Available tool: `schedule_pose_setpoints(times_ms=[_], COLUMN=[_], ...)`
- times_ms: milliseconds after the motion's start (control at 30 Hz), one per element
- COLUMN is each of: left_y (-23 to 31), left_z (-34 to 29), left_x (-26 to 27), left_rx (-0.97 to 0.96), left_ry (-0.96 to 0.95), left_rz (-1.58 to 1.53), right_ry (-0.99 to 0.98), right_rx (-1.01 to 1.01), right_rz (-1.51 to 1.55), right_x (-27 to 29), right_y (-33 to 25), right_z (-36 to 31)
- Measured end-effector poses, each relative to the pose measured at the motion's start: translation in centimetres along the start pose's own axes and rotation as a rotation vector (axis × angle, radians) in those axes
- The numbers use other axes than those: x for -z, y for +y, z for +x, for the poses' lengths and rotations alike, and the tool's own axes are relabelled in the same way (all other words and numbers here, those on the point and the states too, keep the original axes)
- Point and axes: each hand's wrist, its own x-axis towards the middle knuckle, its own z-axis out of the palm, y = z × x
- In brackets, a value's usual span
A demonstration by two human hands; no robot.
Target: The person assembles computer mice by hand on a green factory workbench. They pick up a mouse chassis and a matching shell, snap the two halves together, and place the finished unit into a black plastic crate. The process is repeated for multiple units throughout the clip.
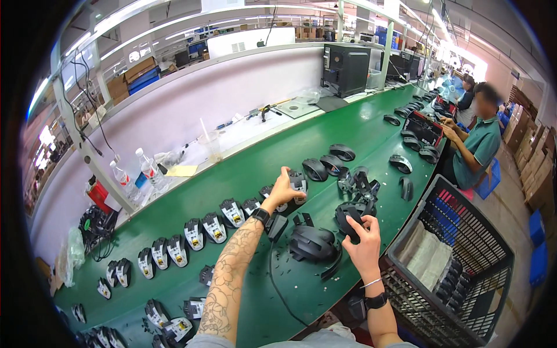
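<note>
My left hand (282, 190) reaches over the green bench, its thumb and fingers around a grey-and-black computer mouse body (297, 183) at the far end of a row. More such bodies (232, 213) run down to the left, several with yellow labels. My right hand (364, 243) grips a black mouse shell (348, 214), its fingertips pressed on the near side. Beyond it lies a heap of loose black shell parts (362, 184). Between my forearms sits a large rounded black object (313, 242), with a curved black strip (332, 268) beside it.
A black plastic crate (458, 255) with a cloth and dark parts stands right of the bench edge. A cable (272, 278) crosses the near bench. Black mice (315, 169) lie beyond my hands. A co-worker (478, 136) sits farther right. Bottles (149, 168) stand on the back shelf.
</note>
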Motion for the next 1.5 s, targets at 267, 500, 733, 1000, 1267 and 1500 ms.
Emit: schedule_pose_setpoints(times_ms=[267,500,733,1000,1267,1500], left_y=[8.4,12.3,13.3,13.1,13.6,13.3], left_z=[-8.2,-17.0,-19.7,-21.1,-22.4,-22.4], left_x=[3.0,6.0,5.5,3.6,3.1,2.1], left_rx=[0.215,0.154,0.125,0.159,0.067,0.039], left_ry=[-0.026,-0.195,-0.037,0.03,0.114,0.17], left_rz=[-0.919,-1.108,-1.05,-1.114,-1.297,-1.076], right_ry=[0.133,0.097,0.112,0.039,-0.026,-0.197], right_rx=[-0.018,0.016,-0.003,0.169,0.139,0.157], right_rz=[0.013,0.147,0.344,0.334,0.292,0.211], right_x=[-0.1,-0.3,0.0,-0.1,-0.7,-1.0], right_y=[0.7,-1.8,-4.7,-10.5,-10.8,-10.7], right_z=[-0.3,-0.8,-1.1,-2.2,-2.0,-1.7])
